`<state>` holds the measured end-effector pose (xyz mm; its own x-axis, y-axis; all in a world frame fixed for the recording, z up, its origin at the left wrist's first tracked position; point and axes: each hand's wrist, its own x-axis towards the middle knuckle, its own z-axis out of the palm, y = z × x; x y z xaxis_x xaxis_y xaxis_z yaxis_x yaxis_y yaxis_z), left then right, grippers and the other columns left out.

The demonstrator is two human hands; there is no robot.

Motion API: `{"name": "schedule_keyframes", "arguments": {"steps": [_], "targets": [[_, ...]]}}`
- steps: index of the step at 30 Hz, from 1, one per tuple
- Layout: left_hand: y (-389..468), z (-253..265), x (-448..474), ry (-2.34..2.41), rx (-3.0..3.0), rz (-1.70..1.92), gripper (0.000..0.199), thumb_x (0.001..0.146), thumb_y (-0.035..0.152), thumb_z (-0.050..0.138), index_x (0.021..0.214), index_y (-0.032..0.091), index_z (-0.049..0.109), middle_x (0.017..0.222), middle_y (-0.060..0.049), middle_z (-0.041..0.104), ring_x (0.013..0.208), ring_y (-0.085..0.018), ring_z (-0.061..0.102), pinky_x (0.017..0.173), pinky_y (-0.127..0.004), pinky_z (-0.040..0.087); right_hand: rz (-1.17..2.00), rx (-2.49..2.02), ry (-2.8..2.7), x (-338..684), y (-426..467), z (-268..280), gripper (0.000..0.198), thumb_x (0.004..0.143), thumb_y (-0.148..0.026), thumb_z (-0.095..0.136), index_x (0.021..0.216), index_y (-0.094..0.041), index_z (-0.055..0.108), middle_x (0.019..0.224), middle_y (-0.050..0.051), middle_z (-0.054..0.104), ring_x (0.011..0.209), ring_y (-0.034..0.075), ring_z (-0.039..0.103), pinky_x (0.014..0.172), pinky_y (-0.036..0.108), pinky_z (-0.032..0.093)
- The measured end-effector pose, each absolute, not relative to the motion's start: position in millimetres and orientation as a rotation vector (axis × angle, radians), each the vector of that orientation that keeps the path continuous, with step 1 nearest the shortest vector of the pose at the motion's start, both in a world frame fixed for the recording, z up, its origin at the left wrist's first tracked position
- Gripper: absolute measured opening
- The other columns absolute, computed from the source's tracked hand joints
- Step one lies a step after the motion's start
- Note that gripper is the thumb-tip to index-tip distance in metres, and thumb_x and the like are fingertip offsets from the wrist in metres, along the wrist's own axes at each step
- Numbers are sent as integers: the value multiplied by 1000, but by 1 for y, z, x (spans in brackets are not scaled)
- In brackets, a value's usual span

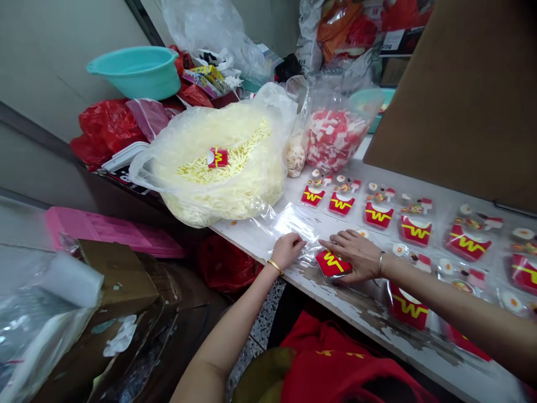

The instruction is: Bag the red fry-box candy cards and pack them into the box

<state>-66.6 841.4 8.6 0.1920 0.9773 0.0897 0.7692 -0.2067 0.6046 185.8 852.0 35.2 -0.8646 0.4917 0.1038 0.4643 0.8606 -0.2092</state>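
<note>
My left hand [288, 250] is closed at the table's front edge, its fingertips at a clear plastic bag [297, 221]; the fingers hide exactly what they pinch. My right hand [356, 253] grips a small red toy fries box [331, 263] with a yellow zigzag mark, thumb at its near edge and fingers across its top. The box lies tilted at the front edge. Beyond my left hand is a big clear bag [180, 201] of pale yellow toy fries [239, 162], with one red fries box [218, 158] lying on them.
Rows of clear-packed sets [378, 215] with red boxes and small toy foods cover the table's right side. Behind them stand a bag of red-and-white pieces [335, 137] and a brown board [457, 106]. A turquoise basin [136, 73] is back left; cardboard boxes [121, 274] stand lower left.
</note>
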Motion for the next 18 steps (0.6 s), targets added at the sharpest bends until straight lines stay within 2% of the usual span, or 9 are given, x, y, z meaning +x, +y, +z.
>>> {"name": "schedule_keyframes", "arguments": {"steps": [7,12,15,18], "targets": [[853,15,-81,1449,1694,686,33,80,45,54,68,13,57,62,2,54,59,-9,45,56,-22,35,190,-810,-2929,177,848,31,104,65,-75,51,145,-12,26,104,15,56,92,31,47,83,43,31],[846,20,-76,1476,1901,610,36,86,43,47,68,14,58,61,2,53,59,-10,45,56,-22,35,127,-879,-2930,162,841,34,110,63,-73,54,146,-10,19,100,14,57,87,30,47,80,42,31],[830,25,-71,1506,2144,649,32,89,39,44,74,15,60,72,-1,56,69,-13,51,65,-25,41,90,-949,-2925,154,836,34,105,61,-72,56,143,-14,27,101,13,56,88,30,47,78,41,31],[808,29,-65,1551,2342,687,27,83,38,53,99,17,61,96,-7,59,91,-19,55,82,-31,45,67,-1024,-2906,147,831,32,97,62,-72,56,138,-16,36,102,14,56,91,31,46,77,41,31]]}}
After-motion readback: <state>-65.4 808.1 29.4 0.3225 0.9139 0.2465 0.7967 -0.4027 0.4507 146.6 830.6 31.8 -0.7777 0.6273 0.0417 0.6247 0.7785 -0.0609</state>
